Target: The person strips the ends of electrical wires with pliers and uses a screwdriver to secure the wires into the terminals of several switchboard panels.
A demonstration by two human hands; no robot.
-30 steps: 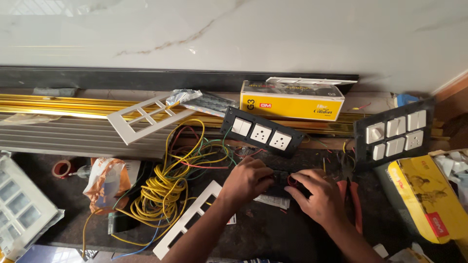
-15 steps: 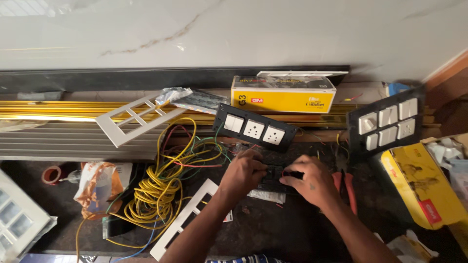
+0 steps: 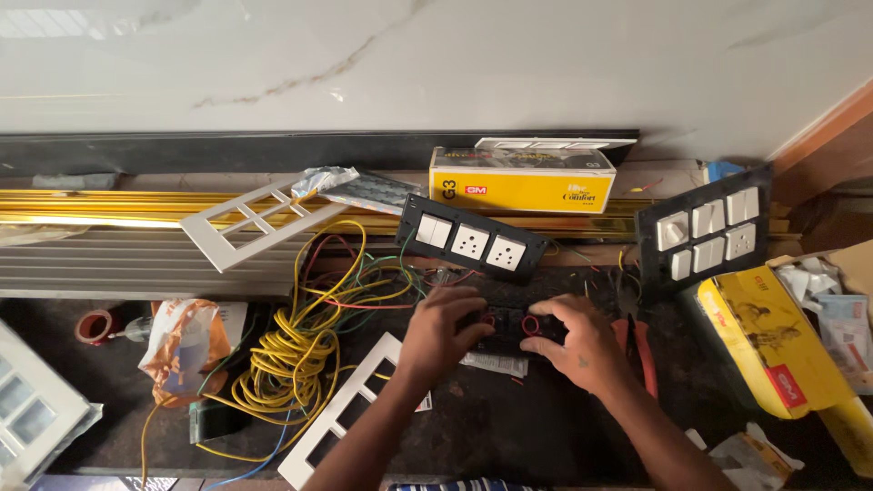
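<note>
Black plastic switch module with red rings [image 3: 509,329] sits between our hands: left hand [image 3: 443,329] and right hand [image 3: 573,344] both grasp it; we should keep it steady, clear of yellow wire coil [image 3: 296,359] leftward.

Two hands, the left hand [image 3: 443,329] and the right hand [image 3: 575,341], at lower centre. Two black switch panels: one [image 3: 471,238] at centre, one [image 3: 705,233] at right. Three white frame plates: upper left [image 3: 250,221], lower centre [image 3: 341,414], far lower left [image 3: 32,409]. Two yellow boxes: top centre [image 3: 518,180], right [image 3: 773,341]. One coil of yellow wire [image 3: 291,355]. One red-handled pliers [image 3: 641,345]. One roll of red tape [image 3: 94,325].
</note>
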